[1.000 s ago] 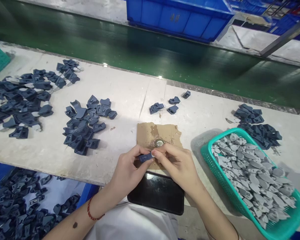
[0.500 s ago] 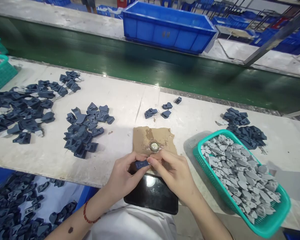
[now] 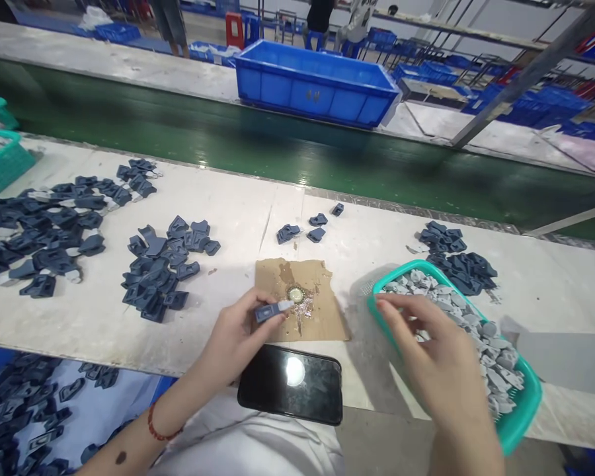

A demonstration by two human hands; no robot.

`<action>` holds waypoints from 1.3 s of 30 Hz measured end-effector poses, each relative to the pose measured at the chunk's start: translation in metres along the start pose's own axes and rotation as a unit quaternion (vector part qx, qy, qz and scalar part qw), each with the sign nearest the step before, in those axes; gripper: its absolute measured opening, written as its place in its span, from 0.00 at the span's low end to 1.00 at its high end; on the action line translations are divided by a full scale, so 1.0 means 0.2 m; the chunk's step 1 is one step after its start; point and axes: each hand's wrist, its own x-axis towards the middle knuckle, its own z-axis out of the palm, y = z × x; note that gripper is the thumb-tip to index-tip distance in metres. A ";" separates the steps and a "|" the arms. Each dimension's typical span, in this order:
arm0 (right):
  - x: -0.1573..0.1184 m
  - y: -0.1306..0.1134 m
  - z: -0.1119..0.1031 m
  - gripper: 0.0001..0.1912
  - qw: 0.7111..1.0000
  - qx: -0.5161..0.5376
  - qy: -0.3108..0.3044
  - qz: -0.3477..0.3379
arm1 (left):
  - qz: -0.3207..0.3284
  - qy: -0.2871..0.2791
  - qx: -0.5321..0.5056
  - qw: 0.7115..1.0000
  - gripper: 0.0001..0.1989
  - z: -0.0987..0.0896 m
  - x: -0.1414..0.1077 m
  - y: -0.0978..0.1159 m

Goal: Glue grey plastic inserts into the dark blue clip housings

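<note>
My left hand (image 3: 238, 330) pinches a dark blue plastic part (image 3: 265, 313) with a light grey piece (image 3: 283, 305) sticking out of its right end. Below it is a torn cardboard sheet (image 3: 322, 311) with a small round, shiny object (image 3: 296, 295) on it, wet-looking around. My right hand (image 3: 436, 357) hovers over the left side of a green basket (image 3: 528, 403) full of grey pieces (image 3: 459, 307). Its thumb and forefinger are bent, tips close, and I see nothing between them. A black phone (image 3: 292, 387) lies in front of the cardboard.
Piles of dark blue parts (image 3: 158, 271) lie on the white table (image 3: 238, 231) to the left, with a few behind the cardboard and more at right (image 3: 463, 271). A bin of such parts (image 3: 34, 410) sits lower left. Beyond the green belt (image 3: 178, 145) stands a blue crate (image 3: 312, 92).
My right hand has let go of the dark blue part and moved right over the green basket. The left hand keeps the part, whose grey end now shows. The view has tilted up slightly.
</note>
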 end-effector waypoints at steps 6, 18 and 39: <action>0.05 0.19 -0.11 0.25 0.961 -0.198 -0.060 0.181 | 0.018 0.021 0.107 0.994 0.14 -0.11 0.28 0.02; 0.07 0.26 -0.03 0.24 0.985 -0.133 0.000 0.107 | 0.101 0.043 0.307 0.945 0.17 -0.25 0.43 0.02; 0.02 -0.05 0.20 0.07 0.947 0.317 -0.036 -0.043 | 0.046 0.172 0.345 0.922 0.14 -0.54 0.29 0.14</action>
